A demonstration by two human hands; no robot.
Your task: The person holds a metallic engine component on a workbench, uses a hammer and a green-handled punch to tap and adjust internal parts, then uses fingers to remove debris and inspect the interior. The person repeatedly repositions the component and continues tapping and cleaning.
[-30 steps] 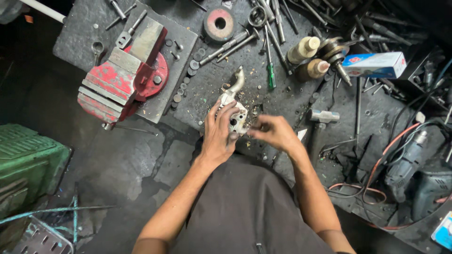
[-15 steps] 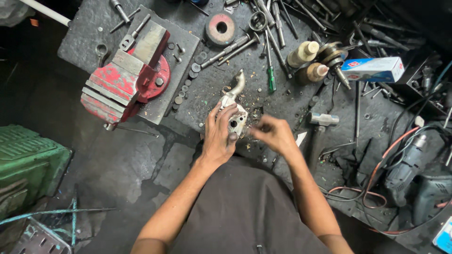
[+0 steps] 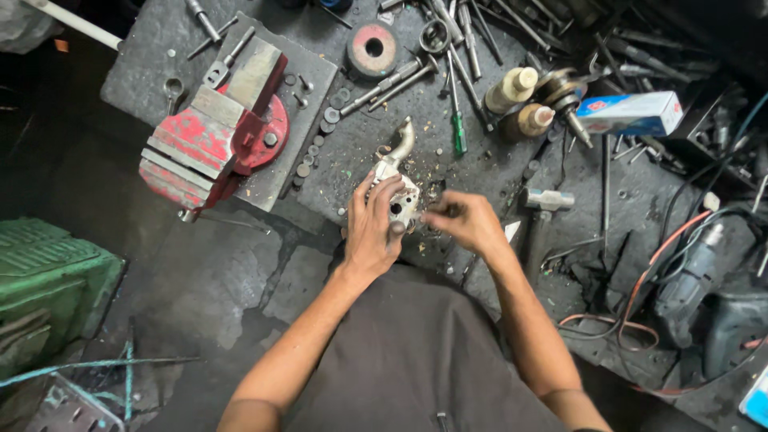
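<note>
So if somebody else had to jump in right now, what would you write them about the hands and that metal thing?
Left hand: grips the pale metal part with the curved pipe, held over the dark workbench.
Right hand: fingers pinched beside the part; whatever they hold is too small to tell.
Nearby: red vise to the left, green-handled screwdriver behind, hammer to the right.
Done or left: cannot be told from this view.

From my screen the metal part (image 3: 398,186) looked pale silver, dulled with grey grime. The vise (image 3: 210,142) was red, its paint chipped to bare grey (most along the jaw tops). The screwdriver (image 3: 458,120) had a green handle. Two bottles (image 3: 520,102) were cream and tan. The small box (image 3: 628,114) was white with blue and a red patch. The crate (image 3: 48,284) was green, the bench (image 3: 360,152) black, speckled with pale flecks.
</note>
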